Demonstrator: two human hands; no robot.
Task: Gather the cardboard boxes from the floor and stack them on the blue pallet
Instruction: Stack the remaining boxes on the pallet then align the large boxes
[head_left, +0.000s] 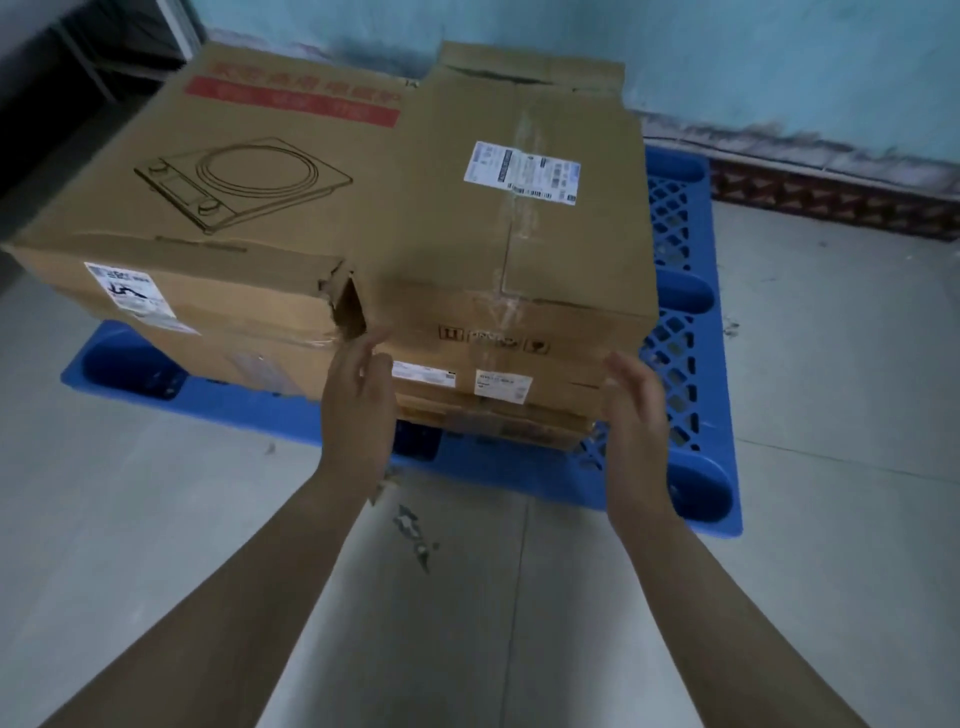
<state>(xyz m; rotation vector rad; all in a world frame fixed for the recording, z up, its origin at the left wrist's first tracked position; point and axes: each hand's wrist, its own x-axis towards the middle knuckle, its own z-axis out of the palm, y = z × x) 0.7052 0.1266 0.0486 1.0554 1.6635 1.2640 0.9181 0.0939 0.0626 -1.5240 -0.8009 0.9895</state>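
step: square top box on stack | left hand and right hand released, empty, near front face | push evenly, keep it over pallet

Pallet: bright blue, lattice of diamond holes on top, solid rounded blue edges. Big box at 10 o'clock: tan cardboard w/ red banner, red lettering and a black line drawing of a cooker w/ round ring; white label w/ black marks on its near side. Box at 12 o'clock: plain brown, clear tape stripe down the middle, white label w/ black barcodes and blue bits. Floor: pale grey. Wall at 1 o'clock: pale turquoise, w/ dark red-brown patterned skirting.
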